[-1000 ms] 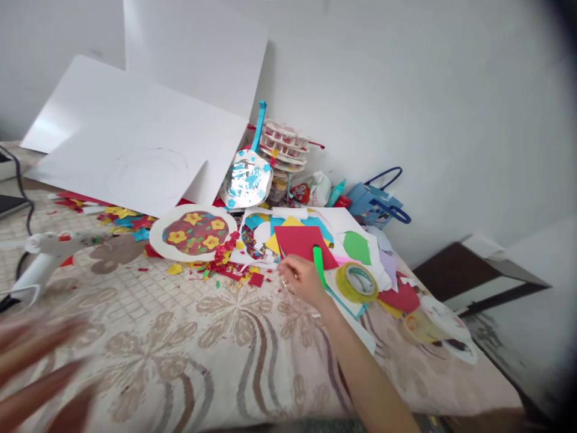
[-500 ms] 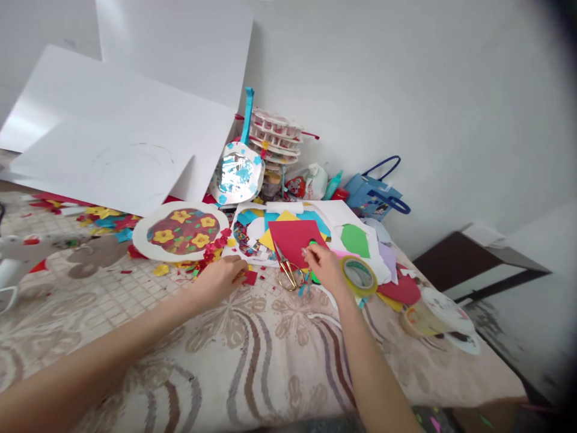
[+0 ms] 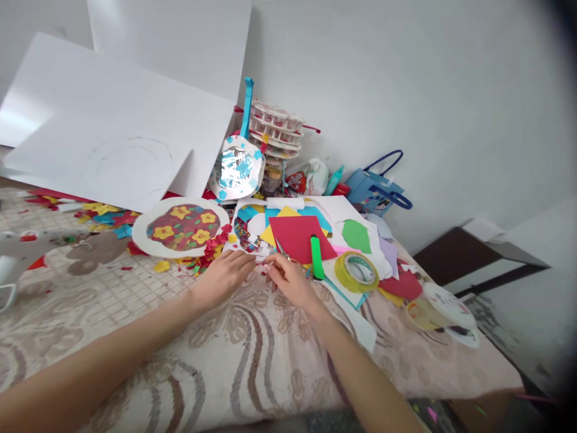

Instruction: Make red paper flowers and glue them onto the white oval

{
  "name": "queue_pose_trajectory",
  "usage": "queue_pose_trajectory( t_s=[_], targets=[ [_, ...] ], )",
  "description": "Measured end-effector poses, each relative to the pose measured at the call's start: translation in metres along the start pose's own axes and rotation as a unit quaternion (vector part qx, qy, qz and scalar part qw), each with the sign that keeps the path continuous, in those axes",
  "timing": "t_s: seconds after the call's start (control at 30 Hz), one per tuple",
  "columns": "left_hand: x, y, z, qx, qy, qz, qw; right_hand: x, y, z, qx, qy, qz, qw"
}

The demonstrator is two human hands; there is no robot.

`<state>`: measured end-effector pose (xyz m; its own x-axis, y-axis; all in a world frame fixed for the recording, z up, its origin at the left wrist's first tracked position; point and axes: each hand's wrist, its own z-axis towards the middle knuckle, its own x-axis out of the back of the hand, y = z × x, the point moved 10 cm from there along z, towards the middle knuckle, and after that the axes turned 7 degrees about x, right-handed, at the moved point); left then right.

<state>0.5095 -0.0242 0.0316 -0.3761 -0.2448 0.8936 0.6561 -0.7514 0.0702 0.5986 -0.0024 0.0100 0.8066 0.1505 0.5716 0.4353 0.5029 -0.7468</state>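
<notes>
Broadly, your work surface was a patterned cloth [image 3: 252,361] with big white boards [image 3: 117,144] propped at the back and a heap of coloured paper in the middle. Nearer you lay a round flower collage [image 3: 183,227], then a red paper square [image 3: 300,237], a roll of tape [image 3: 358,272] and a green marker [image 3: 316,257] just beside your right hand. Your left hand [image 3: 223,278] and right hand [image 3: 288,278] met at the near edge of the paper heap, fingertips almost touching over small white scraps [image 3: 259,255]. Both were loosely curled; whether either pinched a scrap, I could not tell. By my judgement you were sorting or picking up a small piece, and the next move called for a fine fingertip grip without dragging the loose papers around it.
</notes>
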Motion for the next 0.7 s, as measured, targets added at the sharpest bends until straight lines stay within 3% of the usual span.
queue_pose_trajectory(
  t_s=[0.1, 0.2, 0.3, 0.4, 0.5, 0.57, 0.6, 0.7],
  targets=[
    [0.024, 0.0, -0.007, -0.024, 0.078, -0.053, 0.995, -0.019, 0.015, -0.001, -0.079, -0.004, 0.227, 0.971],
    [0.032, 0.007, -0.011, -0.061, 0.082, -0.096, 0.99, -0.019, 0.017, 0.001, -0.084, 0.051, 0.328, 0.94],
    [0.035, 0.004, -0.009, -0.044, 0.086, -0.15, 0.984, -0.009, 0.013, 0.003, -0.063, 0.101, 0.328, 0.937],
    [0.032, -0.022, -0.008, 0.077, 0.099, -0.267, 0.955, 0.0, 0.008, 0.001, -0.057, 0.133, 0.276, 0.95],
    [0.01, -0.044, -0.012, 0.207, 0.061, -0.444, 0.87, 0.004, 0.002, -0.003, -0.047, 0.144, 0.219, 0.964],
    [-0.003, -0.045, -0.014, 0.235, 0.029, -0.532, 0.813, 0.003, -0.001, -0.004, -0.038, 0.141, 0.204, 0.968],
    [-0.006, -0.043, -0.014, 0.236, 0.019, -0.552, 0.799, 0.001, -0.002, -0.005, -0.033, 0.138, 0.201, 0.969],
    [-0.002, -0.04, -0.012, 0.22, 0.016, -0.53, 0.819, -0.001, -0.004, -0.003, -0.021, 0.133, 0.193, 0.972]
  ],
)
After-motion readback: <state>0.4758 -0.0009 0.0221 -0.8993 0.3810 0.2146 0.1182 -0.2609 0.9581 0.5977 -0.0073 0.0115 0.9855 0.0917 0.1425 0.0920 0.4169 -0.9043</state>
